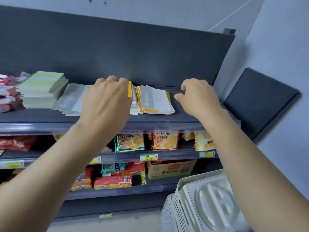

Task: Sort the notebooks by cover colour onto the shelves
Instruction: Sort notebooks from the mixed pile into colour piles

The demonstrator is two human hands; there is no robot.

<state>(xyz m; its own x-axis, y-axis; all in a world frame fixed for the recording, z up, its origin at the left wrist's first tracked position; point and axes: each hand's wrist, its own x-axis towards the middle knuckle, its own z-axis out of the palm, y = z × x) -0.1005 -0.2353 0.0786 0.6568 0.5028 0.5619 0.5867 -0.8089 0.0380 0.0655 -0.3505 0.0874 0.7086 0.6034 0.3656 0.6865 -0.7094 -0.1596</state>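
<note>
Now the left hand grips the yellow notebooks, their long axis pointing away; the right hand, loosely curled and empty, hovers just right of them

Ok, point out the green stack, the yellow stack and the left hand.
green stack (43, 84): head view, on its top cover.
yellow stack (155, 99): head view, on its top cover.
left hand (107, 101): head view, on its back.

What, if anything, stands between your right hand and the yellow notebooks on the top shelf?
Nothing visible does. The right hand is just right of the yellow notebooks, with only bare top shelf between them. The left hand lies over the piles to their left.
</note>
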